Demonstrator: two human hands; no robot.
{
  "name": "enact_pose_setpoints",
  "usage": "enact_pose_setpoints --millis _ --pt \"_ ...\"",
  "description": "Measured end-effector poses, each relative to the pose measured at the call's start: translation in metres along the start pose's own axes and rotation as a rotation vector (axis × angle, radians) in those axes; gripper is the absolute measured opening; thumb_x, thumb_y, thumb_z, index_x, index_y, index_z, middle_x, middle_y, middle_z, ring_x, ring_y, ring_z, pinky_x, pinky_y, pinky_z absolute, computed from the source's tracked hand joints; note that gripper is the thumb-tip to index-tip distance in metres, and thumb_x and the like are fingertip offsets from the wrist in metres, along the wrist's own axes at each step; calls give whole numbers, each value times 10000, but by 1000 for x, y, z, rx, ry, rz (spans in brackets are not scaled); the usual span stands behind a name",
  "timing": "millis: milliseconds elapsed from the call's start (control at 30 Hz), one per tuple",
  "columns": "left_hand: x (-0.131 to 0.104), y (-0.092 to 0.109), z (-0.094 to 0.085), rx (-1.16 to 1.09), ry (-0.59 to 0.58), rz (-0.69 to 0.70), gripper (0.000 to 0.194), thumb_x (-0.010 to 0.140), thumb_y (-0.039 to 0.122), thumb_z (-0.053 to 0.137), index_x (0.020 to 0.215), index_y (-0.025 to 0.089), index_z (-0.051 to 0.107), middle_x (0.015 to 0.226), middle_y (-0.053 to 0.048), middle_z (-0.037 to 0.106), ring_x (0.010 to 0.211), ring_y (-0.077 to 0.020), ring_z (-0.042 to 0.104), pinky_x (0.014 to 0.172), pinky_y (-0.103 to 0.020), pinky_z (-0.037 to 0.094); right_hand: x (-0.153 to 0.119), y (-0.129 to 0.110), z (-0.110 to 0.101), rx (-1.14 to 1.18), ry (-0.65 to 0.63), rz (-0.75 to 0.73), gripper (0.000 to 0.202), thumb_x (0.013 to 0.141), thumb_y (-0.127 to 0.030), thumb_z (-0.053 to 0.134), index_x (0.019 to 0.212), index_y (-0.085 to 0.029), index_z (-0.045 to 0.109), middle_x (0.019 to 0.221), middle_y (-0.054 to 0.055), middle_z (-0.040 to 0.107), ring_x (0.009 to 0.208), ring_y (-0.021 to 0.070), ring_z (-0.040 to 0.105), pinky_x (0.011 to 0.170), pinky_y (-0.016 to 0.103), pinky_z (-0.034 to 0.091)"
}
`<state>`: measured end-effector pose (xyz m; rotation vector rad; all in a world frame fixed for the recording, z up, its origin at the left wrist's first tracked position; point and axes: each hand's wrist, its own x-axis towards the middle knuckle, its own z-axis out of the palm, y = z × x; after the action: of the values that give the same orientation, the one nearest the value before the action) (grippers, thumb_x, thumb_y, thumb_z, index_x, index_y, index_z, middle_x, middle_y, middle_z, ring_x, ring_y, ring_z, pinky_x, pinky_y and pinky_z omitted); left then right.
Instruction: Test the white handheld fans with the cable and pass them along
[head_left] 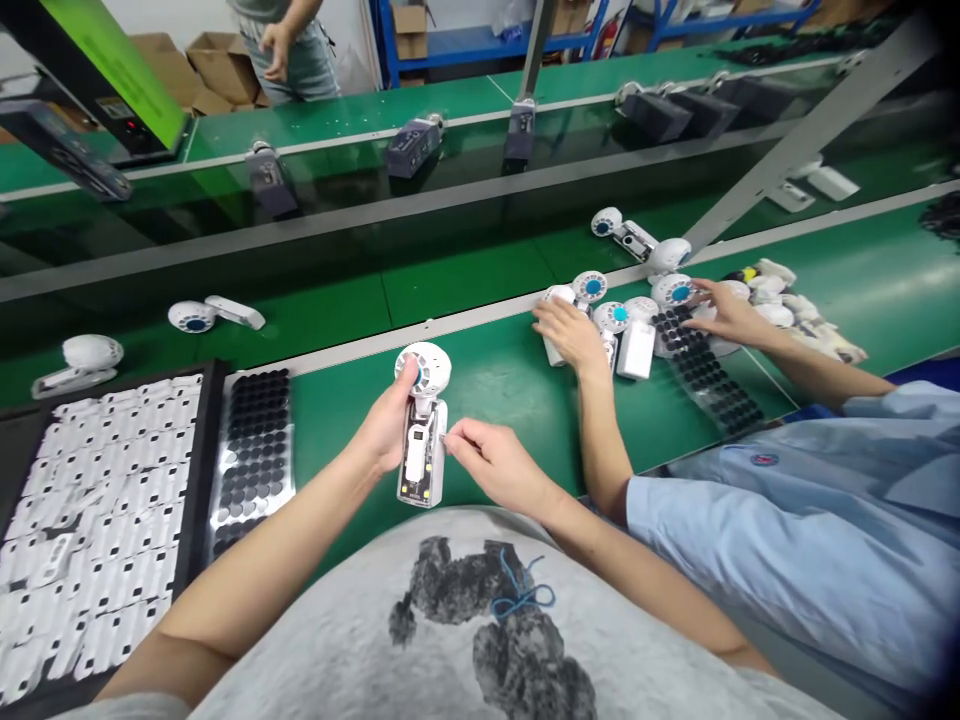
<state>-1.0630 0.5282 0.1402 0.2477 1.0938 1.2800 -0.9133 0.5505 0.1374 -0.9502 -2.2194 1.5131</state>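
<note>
My left hand point(386, 420) is closed around a white handheld fan point(422, 450) with a round head and a blue hub. The fan stands roughly upright in front of me, and its body faces me with a dark panel and a white piece on it. At the right side of the fan body, my right hand point(484, 455) has its thumb and forefinger pinched together. Whatever sits between those fingertips is too small to make out.
To the left are a black tray point(214, 400) of white parts and a sheet of black round pads point(259, 420). A co-worker's hands point(574, 335) handle more white fans point(637, 345) at right. Dark boxes point(415, 148) stand along the far line. Another person stands behind it.
</note>
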Motion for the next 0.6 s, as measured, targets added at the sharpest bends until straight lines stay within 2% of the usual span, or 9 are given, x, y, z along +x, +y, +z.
enact_pose_setpoints --millis 100,167,433,533,600 --pt "-4 0 4 98 26 90 422 664 537 606 791 140 544 573 6 498 446 -77 451 404 -179 359 2 2 0 -59 -63 10 257 860 -266 395 627 -167 436 537 -54 392 510 77 356 498 207 263" --pt "-7 0 6 176 23 100 426 656 513 628 835 136 548 604 3 502 461 -73 446 411 -178 361 2 3 1 -79 -87 3 262 858 -261 398 615 -167 422 532 -54 388 506 78 354 500 210 263" --pt "-12 -5 10 261 -11 -62 428 692 569 551 767 151 495 520 7 442 397 -87 414 373 -198 335 -2 11 6 78 -133 55 237 864 -274 379 694 -163 499 698 -7 551 655 110 482 619 228 358" --pt "-2 -10 3 291 -48 -37 429 690 573 550 773 155 499 516 19 430 397 -83 404 375 -197 342 -1 18 6 50 -116 70 233 853 -278 386 708 -164 528 668 -13 548 624 110 476 607 228 357" --pt "14 -11 -7 356 4 41 443 673 578 562 777 150 515 523 19 445 404 -80 410 381 -189 345 1 30 3 12 -92 97 234 841 -284 395 730 -165 563 657 -10 558 623 118 485 612 235 357"
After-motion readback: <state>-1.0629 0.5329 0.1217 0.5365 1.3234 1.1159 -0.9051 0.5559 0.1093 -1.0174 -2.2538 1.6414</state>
